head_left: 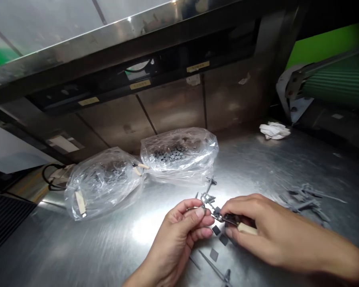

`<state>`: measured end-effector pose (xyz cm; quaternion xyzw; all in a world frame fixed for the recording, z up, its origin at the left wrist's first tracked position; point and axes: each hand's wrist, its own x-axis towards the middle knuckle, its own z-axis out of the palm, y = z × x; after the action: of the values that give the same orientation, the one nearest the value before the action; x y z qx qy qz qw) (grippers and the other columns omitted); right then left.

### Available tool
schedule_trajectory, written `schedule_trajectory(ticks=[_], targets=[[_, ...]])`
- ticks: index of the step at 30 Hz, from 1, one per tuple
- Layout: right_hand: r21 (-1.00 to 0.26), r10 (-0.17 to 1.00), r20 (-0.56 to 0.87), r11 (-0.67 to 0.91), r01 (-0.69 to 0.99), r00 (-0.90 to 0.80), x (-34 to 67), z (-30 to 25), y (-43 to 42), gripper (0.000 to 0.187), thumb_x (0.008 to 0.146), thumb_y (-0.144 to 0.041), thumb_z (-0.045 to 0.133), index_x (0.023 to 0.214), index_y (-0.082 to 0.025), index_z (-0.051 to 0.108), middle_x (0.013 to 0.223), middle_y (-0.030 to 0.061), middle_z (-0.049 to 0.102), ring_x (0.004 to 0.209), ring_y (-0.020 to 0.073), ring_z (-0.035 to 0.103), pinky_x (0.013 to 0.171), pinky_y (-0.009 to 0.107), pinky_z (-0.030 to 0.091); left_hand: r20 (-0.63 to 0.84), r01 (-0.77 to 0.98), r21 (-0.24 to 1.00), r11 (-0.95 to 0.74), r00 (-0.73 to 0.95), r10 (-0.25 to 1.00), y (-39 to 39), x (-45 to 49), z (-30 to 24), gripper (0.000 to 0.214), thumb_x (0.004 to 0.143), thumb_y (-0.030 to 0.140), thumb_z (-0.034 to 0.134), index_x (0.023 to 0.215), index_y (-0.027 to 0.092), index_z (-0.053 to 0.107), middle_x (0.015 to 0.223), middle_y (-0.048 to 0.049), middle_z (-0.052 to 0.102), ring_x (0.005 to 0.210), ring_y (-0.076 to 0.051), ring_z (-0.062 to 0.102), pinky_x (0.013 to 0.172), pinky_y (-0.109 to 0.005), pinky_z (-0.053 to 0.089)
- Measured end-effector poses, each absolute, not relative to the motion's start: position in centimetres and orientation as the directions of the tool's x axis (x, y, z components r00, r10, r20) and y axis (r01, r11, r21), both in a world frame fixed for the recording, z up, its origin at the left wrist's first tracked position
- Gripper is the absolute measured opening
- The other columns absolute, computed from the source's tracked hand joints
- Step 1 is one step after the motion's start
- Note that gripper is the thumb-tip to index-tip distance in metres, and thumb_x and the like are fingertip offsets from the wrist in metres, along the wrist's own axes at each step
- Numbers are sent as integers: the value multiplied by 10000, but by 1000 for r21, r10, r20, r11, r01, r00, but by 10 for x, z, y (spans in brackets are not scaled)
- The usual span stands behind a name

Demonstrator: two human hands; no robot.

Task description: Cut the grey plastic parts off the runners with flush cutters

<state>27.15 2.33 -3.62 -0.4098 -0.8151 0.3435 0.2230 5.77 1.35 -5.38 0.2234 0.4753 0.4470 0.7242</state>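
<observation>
Between its thumb and fingers, my left hand pinches a branched grey plastic sprue. My right hand is closed around cream-handled nippers, whose jaws are at the sprue beside the left fingertips. Whether the blades touch the plastic is too small to tell. Several small dark grey square pieces lie on the metal table below the hands. Nearer to me, a thin grey sprue stick lies loose.
Two clear plastic bags, a left one and a right one, hold grey pieces. A heap of grey sprues lies at the right. A crumpled white cloth sits farther back, near a green conveyor. A metal shelf overhangs the back.
</observation>
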Motion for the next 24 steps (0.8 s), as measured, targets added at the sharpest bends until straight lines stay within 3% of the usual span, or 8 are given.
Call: schedule_trajectory(ticks=[8,15,24], targets=[[-691,827,88,453,564,-555,267,-49,24,147,902,-178,595,958,-284,681,978,-29,744,866,177,666,760,298,447,-469,-452,741,496,180,865,11,56,-54,166,814,145,838,958,132,756,851,-74,782,707,-133,749,630,-195,624],[-724,821,96,446,527,-563,269,-47,24,220,873,-119,598,953,-304,685,924,-74,727,827,137,649,758,263,438,-462,-434,744,508,215,860,9,59,-56,262,750,211,906,956,127,768,799,-63,780,683,-127,737,632,-191,609],[-690,812,95,470,550,-575,269,-48,23,230,855,-109,598,955,-290,699,893,-43,717,812,157,641,745,287,433,-455,-416,752,511,232,860,8,59,-54,288,726,254,927,941,127,784,734,-68,781,648,-117,720,642,-187,586]])
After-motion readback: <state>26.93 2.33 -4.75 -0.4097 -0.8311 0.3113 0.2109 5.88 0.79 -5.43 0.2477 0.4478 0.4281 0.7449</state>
